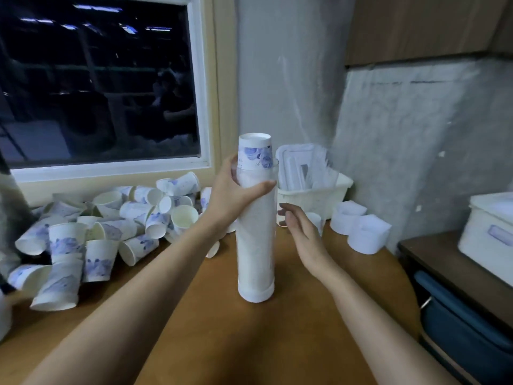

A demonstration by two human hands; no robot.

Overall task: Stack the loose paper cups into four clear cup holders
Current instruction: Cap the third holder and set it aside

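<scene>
On the near part of the wooden table, one clear cup holder stands upright on its base, at the centre of the scene. It appears filled with nested cups over its whole height. The right hand hovers just right of the holder at mid-height, fingers extended and relaxed, grasping nothing; contact with the holder is not evident. The left hand grips the holder near its upper rim, thumb and fingers wrapped round the tube. The top cup, inverted and printed blue, protrudes above the rim, which indicates that this holder is at or close to capacity. Farther back on the left, a large pile of loose cups lies along the base of the window, most of them tipped on their sides. To the right of the holder, a white basket stands against the wall, with two pale containers just beside it; their function cannot be determined. No other clear holder can be identified. Assessment: one holder of four is essentially complete. Three holders are yet to be filled, and the bulk of the cups is not yet stacked, so the task is judged to be in its early portion.
</scene>
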